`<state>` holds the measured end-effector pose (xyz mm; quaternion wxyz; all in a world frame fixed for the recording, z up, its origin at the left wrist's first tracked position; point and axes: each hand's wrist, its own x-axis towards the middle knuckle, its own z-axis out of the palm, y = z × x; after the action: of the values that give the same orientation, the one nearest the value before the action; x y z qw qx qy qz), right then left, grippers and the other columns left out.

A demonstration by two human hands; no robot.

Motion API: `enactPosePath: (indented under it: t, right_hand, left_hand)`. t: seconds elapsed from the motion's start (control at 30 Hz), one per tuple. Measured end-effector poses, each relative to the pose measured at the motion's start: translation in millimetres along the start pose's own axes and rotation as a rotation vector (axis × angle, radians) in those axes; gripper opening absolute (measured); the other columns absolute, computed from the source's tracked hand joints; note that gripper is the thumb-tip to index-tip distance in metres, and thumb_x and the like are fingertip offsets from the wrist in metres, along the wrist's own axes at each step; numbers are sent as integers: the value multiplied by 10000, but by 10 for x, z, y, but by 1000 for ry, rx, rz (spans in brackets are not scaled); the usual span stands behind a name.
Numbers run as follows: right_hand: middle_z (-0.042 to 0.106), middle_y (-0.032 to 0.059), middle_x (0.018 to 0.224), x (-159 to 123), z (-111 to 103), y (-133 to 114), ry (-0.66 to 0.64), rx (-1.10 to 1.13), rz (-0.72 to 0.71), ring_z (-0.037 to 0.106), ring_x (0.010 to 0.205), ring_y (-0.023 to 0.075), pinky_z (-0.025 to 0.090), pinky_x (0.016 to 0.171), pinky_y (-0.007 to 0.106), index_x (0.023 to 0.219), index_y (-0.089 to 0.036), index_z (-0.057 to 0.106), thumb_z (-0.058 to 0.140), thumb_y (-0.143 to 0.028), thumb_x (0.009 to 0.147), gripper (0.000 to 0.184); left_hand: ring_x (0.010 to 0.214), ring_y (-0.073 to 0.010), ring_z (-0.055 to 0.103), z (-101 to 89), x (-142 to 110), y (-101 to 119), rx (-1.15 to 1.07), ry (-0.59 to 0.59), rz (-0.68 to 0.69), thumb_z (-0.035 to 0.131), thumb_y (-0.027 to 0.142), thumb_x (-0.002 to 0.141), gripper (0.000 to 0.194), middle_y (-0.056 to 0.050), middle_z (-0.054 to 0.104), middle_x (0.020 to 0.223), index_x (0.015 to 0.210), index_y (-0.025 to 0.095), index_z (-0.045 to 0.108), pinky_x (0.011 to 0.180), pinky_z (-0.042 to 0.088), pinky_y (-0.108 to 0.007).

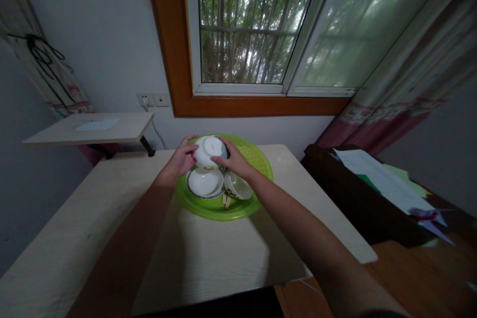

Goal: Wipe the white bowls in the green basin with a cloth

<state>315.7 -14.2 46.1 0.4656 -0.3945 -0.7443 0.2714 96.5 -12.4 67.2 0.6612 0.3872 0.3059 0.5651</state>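
Note:
Between my two hands a white bowl (207, 155) is tipped with its underside and foot ring toward me. My left hand (183, 157) grips its left edge, and my right hand (234, 160) holds its right side, thumb across the base. The bowl is above a round green tray (219, 215). In the tray, just below it, a white bowl (204, 182) sits face up in or on a wider rimmed dish. To its right a patterned bowl (239, 187) leans on its side. Light wooden chopstick ends (226, 201) stick out between them.
The tray stands on a pale wooden table (216, 253) against the wall below a window (253, 25). A small raised shelf (93, 126) with a paper on it is at the left. Dark furniture (335, 189) with papers (383, 179) stands beyond the table's right edge.

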Motion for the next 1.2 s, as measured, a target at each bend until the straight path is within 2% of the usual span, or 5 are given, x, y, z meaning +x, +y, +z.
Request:
enactPosePath:
  t: [0.17,0.33,0.67,1.0,1.2]
  right_hand:
    - [530,112,1523,15,-4,-14,81,149,84,489,1400,298,343,1221,477,1497,-233,503,761,-605,800,831]
    - [603,102,1442,14,2,-27,89,248,113,547,1339,286,435,1158,462,1518,-242,472,700,-592,864,776]
    - [641,84,1402,57,52,-37,101,268,131,609,1264,270,509,1088,447,1516,-246,485,638,-601,917,713]
    - [716,98,1302,42,-214,-119,-102,-88,-49,672,1182,270,486,1092,514,1291,-257,714,714,-410,909,411]
    - [685,58,1365,-90,-217,-218,-104,-187,-306,619,1281,247,463,1134,524,1327,-315,692,553,-270,988,369]
  left_hand:
    - [894,-160,666,43,-68,62,-48,-87,59,742,75,723,690,-67,697,1120,1366,232,545,812,557,-275]
    - [959,-149,681,146,-59,91,-84,-40,37,719,30,776,702,-83,689,1208,1416,243,524,855,563,-255]
    - [984,-210,716,415,-110,61,-125,51,62,687,149,891,241,-143,745,1114,1130,127,685,845,612,-310]
    - [805,-128,724,74,-212,131,-148,224,-98,661,59,882,169,-99,769,953,1042,91,706,795,611,-219]
    - [834,-141,724,-23,-267,70,-100,125,-120,674,53,853,187,-120,770,994,1031,79,724,802,597,-226]
